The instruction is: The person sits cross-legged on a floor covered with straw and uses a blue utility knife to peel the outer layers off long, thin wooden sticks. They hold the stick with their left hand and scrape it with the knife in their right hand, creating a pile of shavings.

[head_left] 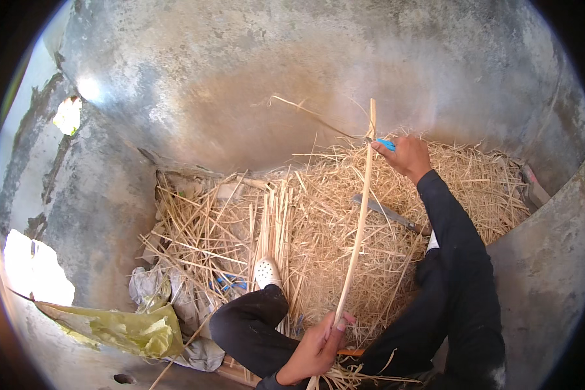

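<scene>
A long, pale bamboo strip (360,227) runs slanting from near my lap up toward the wall. My left hand (320,348) is closed around its lower part. Near the upper end, my right hand (406,156) grips a small blue-handled knife (387,144), its thumb close to the strip. The blade is mostly hidden where it meets the bamboo. A thin curled shaving (312,114) sticks out to the left from that spot. Below my right hand, a long-bladed knife (391,213) with a dark handle lies on the heap of shavings (338,260).
Several straight strips (274,221) lie beside my foot in a white clog (267,272). A yellow-green plastic sheet (123,328) and pale sacking (151,286) are at lower left. A concrete wall (253,78) rises behind the heap; a low slab (552,247) stands at right.
</scene>
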`<action>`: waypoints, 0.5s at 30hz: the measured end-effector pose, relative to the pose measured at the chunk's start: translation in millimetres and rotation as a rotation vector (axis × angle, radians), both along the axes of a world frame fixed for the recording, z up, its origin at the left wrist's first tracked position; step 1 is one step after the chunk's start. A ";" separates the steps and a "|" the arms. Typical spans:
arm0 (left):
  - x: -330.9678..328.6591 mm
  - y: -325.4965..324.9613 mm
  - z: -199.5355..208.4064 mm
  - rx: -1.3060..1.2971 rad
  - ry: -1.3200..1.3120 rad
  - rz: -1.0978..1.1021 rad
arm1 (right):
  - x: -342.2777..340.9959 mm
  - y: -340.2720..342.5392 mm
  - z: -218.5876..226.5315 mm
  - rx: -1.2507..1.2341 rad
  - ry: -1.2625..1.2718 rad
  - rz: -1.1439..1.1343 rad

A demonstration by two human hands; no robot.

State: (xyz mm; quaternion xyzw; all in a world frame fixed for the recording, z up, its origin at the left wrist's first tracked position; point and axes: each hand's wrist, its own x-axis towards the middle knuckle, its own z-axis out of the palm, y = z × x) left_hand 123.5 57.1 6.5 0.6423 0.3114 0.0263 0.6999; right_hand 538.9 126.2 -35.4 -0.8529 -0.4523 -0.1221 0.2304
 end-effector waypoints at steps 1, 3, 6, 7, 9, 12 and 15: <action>2.5 0.9 -2.6 0.043 -0.013 0.009 | 1.7 1.6 1.5 -0.018 0.000 -0.012; 6.8 7.5 -9.9 0.132 -0.032 0.031 | -4.1 4.5 8.1 -0.024 0.074 -0.035; 8.7 21.6 -12.2 -0.080 -0.083 0.078 | -2.5 2.7 -0.1 -0.030 0.448 0.058; 11.7 22.2 -11.5 -0.097 -0.119 0.103 | -0.5 1.0 -4.9 -0.031 0.617 0.108; 4.7 28.9 -8.3 -0.091 -0.127 0.191 | -68.6 -6.5 13.5 -0.094 0.304 0.271; 4.3 37.7 -3.2 -0.029 -0.172 0.205 | -141.7 -35.5 26.0 -0.077 0.201 0.648; 6.4 36.8 6.6 0.094 -0.164 0.189 | -183.0 -60.2 43.7 -0.112 0.029 0.773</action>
